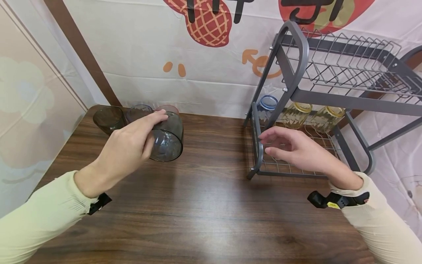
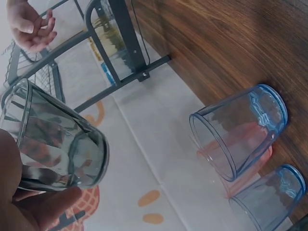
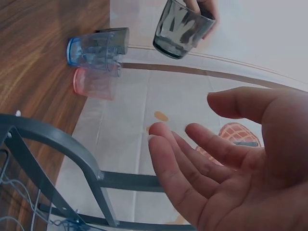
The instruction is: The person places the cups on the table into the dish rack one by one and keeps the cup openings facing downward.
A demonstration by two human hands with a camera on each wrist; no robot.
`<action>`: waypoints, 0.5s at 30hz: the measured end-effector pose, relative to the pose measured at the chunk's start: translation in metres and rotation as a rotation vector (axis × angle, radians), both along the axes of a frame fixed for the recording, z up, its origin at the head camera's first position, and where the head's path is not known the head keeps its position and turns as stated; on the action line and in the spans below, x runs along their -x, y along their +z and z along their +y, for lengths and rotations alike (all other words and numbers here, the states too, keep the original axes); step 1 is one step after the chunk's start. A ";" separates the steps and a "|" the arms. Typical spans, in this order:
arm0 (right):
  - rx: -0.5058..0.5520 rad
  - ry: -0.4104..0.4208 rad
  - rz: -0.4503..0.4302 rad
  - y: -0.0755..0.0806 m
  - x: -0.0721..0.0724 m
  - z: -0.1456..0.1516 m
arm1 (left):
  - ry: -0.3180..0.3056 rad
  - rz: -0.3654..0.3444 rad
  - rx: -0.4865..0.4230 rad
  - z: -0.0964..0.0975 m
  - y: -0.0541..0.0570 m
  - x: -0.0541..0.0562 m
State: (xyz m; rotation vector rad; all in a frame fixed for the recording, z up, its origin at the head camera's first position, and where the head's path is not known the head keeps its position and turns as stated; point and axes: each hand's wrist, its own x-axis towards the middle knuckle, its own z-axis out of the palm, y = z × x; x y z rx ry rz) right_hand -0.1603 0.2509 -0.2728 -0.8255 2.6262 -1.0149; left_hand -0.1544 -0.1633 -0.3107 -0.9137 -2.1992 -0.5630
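My left hand [image 1: 126, 146] grips a dark grey clear tumbler [image 1: 167, 146], tilted and raised above the table. In the left wrist view, fingers and thumb wrap the rim end of this tumbler [image 2: 62, 144]. Behind the left hand stand a dark tumbler [image 1: 108, 119], a blue one [image 1: 140, 111] and a pink one [image 1: 171, 108], partly hidden by the hand and the held tumbler. My right hand [image 1: 296, 150] is held in front of the rack's lower tier with nothing in it, its fingers loosely bent and spread from the thumb [image 3: 236, 103].
A grey two-tier metal rack [image 1: 299, 73] stands on the right of the wooden table [image 1: 197, 212]. Its lower tier holds a blue glass [image 1: 266, 106] and two yellow glasses [image 1: 296, 114]. A printed cloth [image 1: 141, 55] hangs behind the table.
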 end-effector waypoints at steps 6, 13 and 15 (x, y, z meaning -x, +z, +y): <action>0.059 0.005 -0.012 -0.005 0.000 -0.004 | -0.035 0.047 0.027 0.005 0.000 -0.001; 0.130 0.014 -0.033 -0.009 -0.001 -0.009 | -0.088 0.131 0.024 0.009 0.000 -0.001; 0.148 0.016 -0.043 -0.009 -0.001 -0.011 | -0.113 0.151 0.009 0.011 0.000 0.000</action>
